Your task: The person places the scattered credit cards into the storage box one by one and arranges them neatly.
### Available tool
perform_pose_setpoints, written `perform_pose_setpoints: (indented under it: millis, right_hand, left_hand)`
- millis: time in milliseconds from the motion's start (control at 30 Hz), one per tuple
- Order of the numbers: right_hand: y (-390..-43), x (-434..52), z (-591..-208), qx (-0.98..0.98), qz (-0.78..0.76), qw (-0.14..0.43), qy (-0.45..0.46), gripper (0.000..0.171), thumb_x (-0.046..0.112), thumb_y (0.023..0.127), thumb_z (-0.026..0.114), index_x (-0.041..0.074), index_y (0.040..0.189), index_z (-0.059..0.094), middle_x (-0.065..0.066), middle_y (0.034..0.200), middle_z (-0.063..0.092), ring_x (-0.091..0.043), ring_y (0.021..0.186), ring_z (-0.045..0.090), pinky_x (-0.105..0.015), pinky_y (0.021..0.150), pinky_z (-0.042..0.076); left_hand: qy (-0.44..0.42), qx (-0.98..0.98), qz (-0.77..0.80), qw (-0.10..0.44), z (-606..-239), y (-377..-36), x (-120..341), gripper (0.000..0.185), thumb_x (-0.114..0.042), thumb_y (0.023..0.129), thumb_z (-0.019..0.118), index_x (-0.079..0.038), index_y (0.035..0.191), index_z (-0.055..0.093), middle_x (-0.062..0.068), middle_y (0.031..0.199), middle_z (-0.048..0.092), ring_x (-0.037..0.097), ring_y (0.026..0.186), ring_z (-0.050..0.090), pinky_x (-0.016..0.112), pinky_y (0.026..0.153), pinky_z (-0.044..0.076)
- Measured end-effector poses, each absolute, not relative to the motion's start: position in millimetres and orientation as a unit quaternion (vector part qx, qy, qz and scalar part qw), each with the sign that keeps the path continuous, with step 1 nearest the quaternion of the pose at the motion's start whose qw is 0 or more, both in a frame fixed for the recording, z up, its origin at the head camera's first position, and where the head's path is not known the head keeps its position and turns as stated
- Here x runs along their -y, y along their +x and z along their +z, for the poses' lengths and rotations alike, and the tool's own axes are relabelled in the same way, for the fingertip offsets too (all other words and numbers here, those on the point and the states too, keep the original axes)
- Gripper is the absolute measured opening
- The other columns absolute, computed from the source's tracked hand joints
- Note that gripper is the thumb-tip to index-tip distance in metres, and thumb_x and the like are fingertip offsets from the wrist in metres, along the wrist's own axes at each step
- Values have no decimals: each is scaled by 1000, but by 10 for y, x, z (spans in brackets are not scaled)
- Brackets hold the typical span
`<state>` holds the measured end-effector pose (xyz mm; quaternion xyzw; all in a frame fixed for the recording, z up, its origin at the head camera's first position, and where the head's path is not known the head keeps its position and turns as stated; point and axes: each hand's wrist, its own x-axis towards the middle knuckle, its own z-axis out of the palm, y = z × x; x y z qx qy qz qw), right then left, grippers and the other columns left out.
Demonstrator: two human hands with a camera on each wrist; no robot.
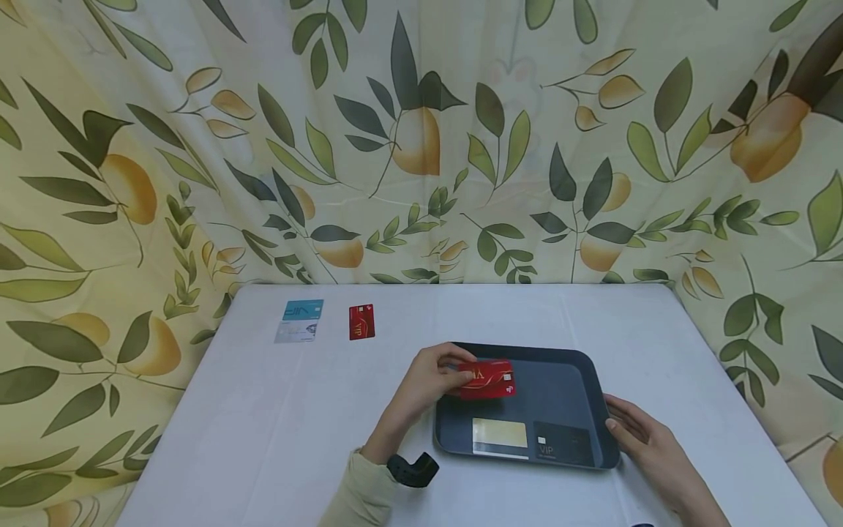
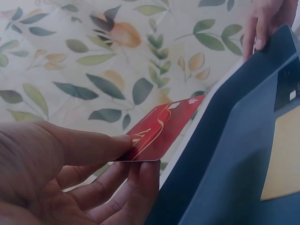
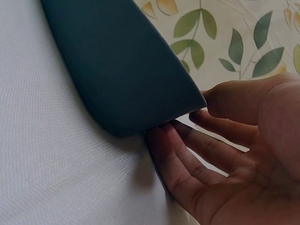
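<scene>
My left hand (image 1: 431,377) pinches a red VIP card (image 1: 489,379) between thumb and fingers, over the left part of a dark blue tray (image 1: 553,373). In the left wrist view the red card (image 2: 161,129) is tilted, its chip end pointing away from the hand. A gold card (image 1: 499,433) and a black VIP card (image 1: 563,443) lie side by side along the tray's near edge. At the tray's right side, my right hand (image 1: 648,446) grips the rim. The right wrist view shows the thumb at the rim of the tray (image 3: 126,70) and fingers against its underside.
Another red VIP card (image 1: 361,322) lies on the white table (image 1: 296,432) at the back left. Further left are a blue card (image 1: 303,309) and a silver-grey card (image 1: 295,332), one just below the other. A leaf-and-fruit patterned curtain (image 1: 500,219) hangs behind the table.
</scene>
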<state>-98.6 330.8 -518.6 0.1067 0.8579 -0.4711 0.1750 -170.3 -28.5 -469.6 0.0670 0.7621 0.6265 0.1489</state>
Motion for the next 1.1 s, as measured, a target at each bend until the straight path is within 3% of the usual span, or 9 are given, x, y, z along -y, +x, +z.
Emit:
perform_pose_setpoints:
  millis: [233, 600, 1100]
  right_hand:
    - [-972, -3312, -5204, -855, -475, 179, 110, 79, 51, 109, 48, 4, 166, 19, -29, 168, 27, -50, 153, 31, -40, 112, 46]
    - [-990, -3310, -5185, -856, -472, 181, 114, 82, 54, 108, 48, 4, 166, 18, -29, 169, 26, -49, 153, 31, -42, 114, 45]
    - [-1005, -3313, -5186, -855, -471, 183, 115, 85, 56, 107, 49, 4, 166, 18, -29, 169, 25, -48, 153, 31, -41, 114, 47]
  left_hand:
    - [84, -751, 639, 147, -4754, -1699, 133, 21, -4, 92, 77, -6, 113, 77, 14, 110, 74, 14, 81, 71, 33, 74, 65]
    - [62, -757, 636, 139, -4768, -1677, -129, 18, -7, 91, 78, -14, 108, 81, 4, 106, 80, 10, 83, 66, 26, 75, 59]
    - [34, -765, 624, 157, -4862, -1764, -472, 18, -2, 88, 81, -13, 103, 82, 2, 98, 74, 9, 87, 64, 30, 73, 63]
